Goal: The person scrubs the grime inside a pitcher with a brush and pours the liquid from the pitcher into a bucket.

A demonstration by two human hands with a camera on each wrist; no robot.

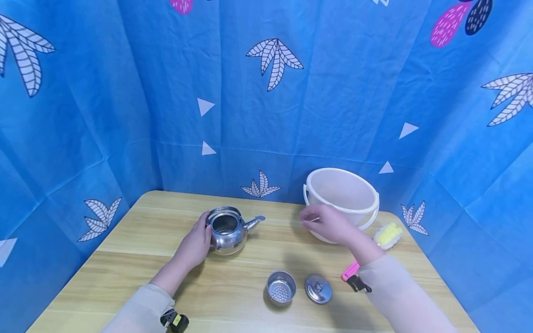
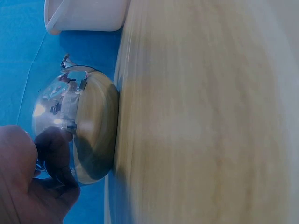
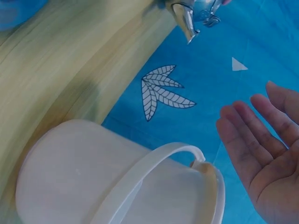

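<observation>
A shiny metal teapot [image 1: 228, 236] stands lidless on the table, its spout pointing right. My left hand [image 1: 195, 243] grips it at the left side, thumb toward me; in the left wrist view the fingers [image 2: 58, 149] curl against the metal, partly hiding it. My right hand [image 1: 326, 223] hovers in front of a white bucket [image 1: 354, 210], holding nothing. In the right wrist view its fingers [image 3: 252, 135] are loosely extended, apart from the bucket's handle [image 3: 140, 172]. Nearer to me sit a perforated metal strainer cup [image 1: 281, 288] and, beside it, a round metal lid [image 1: 318, 289].
A brush with a yellow and white sponge head [image 1: 388, 236] and pink handle [image 1: 350, 271] lies right of the bucket, partly behind my right forearm. Blue patterned cloth [image 1: 258, 115] hangs behind and at both sides of the wooden table [image 1: 233, 286].
</observation>
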